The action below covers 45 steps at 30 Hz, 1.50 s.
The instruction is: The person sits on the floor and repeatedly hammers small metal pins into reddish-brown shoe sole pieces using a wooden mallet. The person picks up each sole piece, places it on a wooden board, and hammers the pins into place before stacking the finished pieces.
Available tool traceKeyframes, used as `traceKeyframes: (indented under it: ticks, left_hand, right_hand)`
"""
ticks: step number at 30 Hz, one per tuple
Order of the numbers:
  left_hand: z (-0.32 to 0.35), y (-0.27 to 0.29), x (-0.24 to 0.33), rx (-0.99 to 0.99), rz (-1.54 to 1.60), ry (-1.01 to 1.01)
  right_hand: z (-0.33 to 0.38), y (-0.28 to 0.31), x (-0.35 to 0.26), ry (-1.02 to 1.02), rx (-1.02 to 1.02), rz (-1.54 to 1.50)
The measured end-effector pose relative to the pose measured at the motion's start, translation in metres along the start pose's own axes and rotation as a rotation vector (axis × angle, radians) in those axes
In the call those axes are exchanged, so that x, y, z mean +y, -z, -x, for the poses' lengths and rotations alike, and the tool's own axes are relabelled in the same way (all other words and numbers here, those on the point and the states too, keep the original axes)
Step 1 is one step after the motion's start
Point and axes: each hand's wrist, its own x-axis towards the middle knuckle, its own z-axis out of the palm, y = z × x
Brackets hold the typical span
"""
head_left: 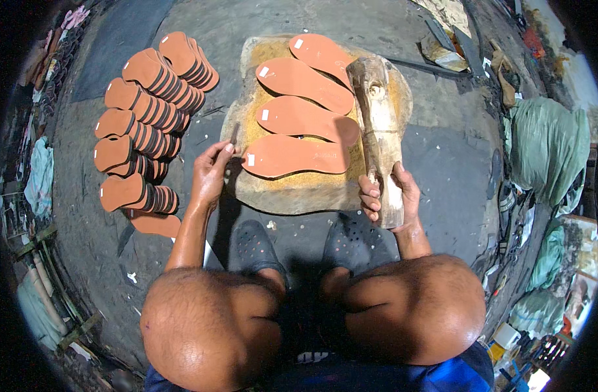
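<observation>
In my right hand (pixel 410 196) is a thick, pale wooden mallet (pixel 381 121), gripped round its narrow lower end. Its broad, knotted head points away from me over the right side of a wooden block (pixel 292 201). My left hand (pixel 211 173) pinches a thin dark rod (pixel 235 132) just off the block's left edge; its exact kind is unclear. Between the hands, several orange-brown insoles (pixel 296 155) lie flat in a column on the block, each with a small white tag at its left end. The nearest one's left end is close to my left fingers.
Left of the block, stacks of orange and black insoles (pixel 149 124) lean over one another in a curved row. A single insole (pixel 156 224) lies below them. Green plastic sacks (pixel 547 150) stand at the right, and a dark board (pixel 443 68) with scraps lies far right.
</observation>
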Motion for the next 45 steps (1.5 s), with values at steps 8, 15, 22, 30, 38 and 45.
traceKeyframes:
  ticks: [8, 15, 22, 30, 38, 45]
  left_hand:
    - [0.010, -0.028, 0.017, -0.092, 0.380, 0.128]
    - [-0.006, -0.032, 0.003, -0.002, 0.237, -0.038]
    - [-0.011, -0.036, -0.013, 0.014, 0.253, 0.000]
    - [-0.015, -0.043, -0.026, -0.056, 0.026, -0.063]
    - [-0.013, -0.044, -0.035, -0.042, 0.101, -0.113]
    - [-0.012, -0.044, -0.030, -0.041, 0.244, -0.114]
  right_hand:
    - [0.004, 0.009, 0.002, 0.066, 0.040, -0.150]
    - [0.017, 0.017, 0.025, 0.035, 0.533, 0.965]
    - [0.029, 0.019, 0.059, 0.000, 0.484, 1.579]
    - [0.027, 0.028, 0.070, 0.062, 0.420, 1.647]
    - [0.029, 0.017, 0.050, -0.547, 0.436, 0.701]
    - [0.026, 0.000, 0.051, -0.011, 0.414, 1.255]
